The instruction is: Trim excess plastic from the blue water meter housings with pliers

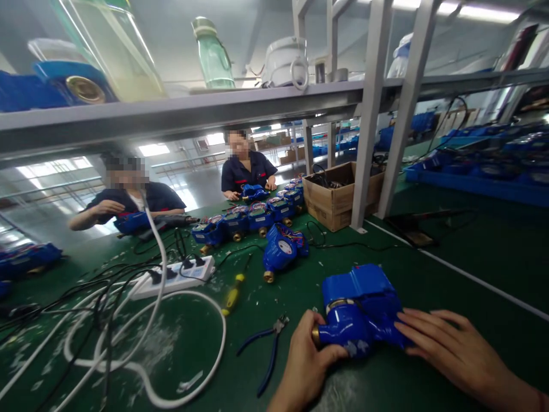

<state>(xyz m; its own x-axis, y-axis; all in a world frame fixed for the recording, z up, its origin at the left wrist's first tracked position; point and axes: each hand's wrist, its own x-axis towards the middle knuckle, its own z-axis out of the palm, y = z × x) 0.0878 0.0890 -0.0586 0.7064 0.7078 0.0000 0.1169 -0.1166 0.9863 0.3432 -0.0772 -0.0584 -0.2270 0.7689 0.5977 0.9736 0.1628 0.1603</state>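
Note:
A blue water meter (349, 326) with a box-shaped blue housing lies on the green bench in front of me. My left hand (306, 357) is wrapped around its left pipe end, thumb on the near side; a brass fitting shows beside the fingers. On the opposite end, my right hand (446, 343) holds the meter with fairly straight fingers laid over the pipe; its thumb is hard to make out. Left of my left hand are blue-handled pliers (270, 349), jaws apart. A yellow screwdriver (234, 294) lies farther off, near another blue meter (281, 252) with wires showing.
A white power strip (174, 277) and looped white cable (218, 343) cover the left side. Several meters line up behind, near a cardboard box (330, 197) and metal posts (369, 114). Two co-workers sit opposite, handling meters. A shelf (257, 103) holding bottles crosses above.

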